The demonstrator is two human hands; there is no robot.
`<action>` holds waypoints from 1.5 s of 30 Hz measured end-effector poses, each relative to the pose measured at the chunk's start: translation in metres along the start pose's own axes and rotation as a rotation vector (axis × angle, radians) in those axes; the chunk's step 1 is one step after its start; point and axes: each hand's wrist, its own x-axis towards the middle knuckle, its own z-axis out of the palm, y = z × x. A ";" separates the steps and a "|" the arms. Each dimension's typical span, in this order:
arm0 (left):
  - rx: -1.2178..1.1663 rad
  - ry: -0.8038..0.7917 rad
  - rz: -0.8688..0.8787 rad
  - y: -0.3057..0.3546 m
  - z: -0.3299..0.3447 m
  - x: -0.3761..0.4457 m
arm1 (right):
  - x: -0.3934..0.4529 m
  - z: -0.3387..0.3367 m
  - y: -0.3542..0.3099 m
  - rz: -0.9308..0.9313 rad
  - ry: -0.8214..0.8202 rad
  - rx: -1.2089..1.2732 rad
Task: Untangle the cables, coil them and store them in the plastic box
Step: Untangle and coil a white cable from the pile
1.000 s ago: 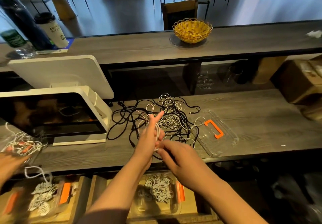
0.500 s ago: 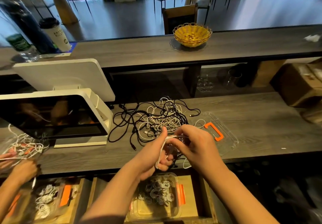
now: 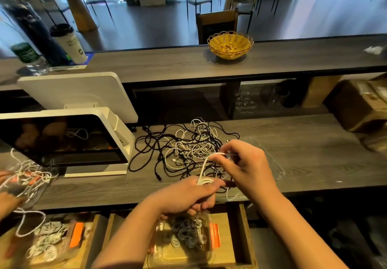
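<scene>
A tangle of black and white cables [image 3: 188,147] lies on the grey counter [image 3: 314,153]. My left hand [image 3: 188,197] grips a small coil of white cable [image 3: 204,182] at the counter's front edge. My right hand [image 3: 245,164] pinches the free end of that same cable above and to the right of the coil. Below the counter an open drawer holds a clear plastic box [image 3: 184,243] with several coiled white cables and orange latches. The box's clear lid [image 3: 274,164] lies on the counter behind my right hand.
A white point-of-sale terminal [image 3: 69,139] stands at the left. Another person's hands [image 3: 6,191] work on white cables at the far left, above a second box [image 3: 48,243]. A yellow wicker basket [image 3: 230,44] and a paper cup [image 3: 71,44] sit on the upper ledge. Cardboard boxes [image 3: 360,105] stand right.
My left hand has dropped toward the counter's front edge with the coil. My right hand has risen and moved right, drawing the white cable up and around. The camera has tilted up slightly.
</scene>
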 end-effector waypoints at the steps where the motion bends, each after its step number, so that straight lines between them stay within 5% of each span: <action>1: 0.047 0.039 0.013 0.001 -0.001 -0.001 | 0.000 -0.001 0.001 0.009 0.020 0.010; 6: 0.059 0.343 0.168 0.005 -0.001 0.004 | -0.002 -0.001 0.005 0.120 0.031 0.140; 10: -0.256 0.546 0.356 -0.001 0.011 0.013 | -0.002 0.001 0.010 0.229 -0.059 0.244; 15: -0.685 0.583 0.486 -0.005 0.018 0.020 | -0.006 0.007 0.023 0.325 -0.145 0.364; 26: -1.109 0.681 0.591 0.011 0.019 0.036 | -0.021 0.032 0.026 0.385 -0.271 0.503; 35: -1.229 0.851 0.610 0.000 -0.005 0.041 | -0.024 0.032 0.058 0.381 -0.464 0.227; 40: -1.189 0.939 0.633 -0.011 -0.017 0.036 | -0.001 0.033 0.103 0.609 -0.291 0.256; 45: -1.123 0.955 0.614 -0.021 -0.016 0.038 | 0.017 0.023 0.106 0.801 -0.065 0.537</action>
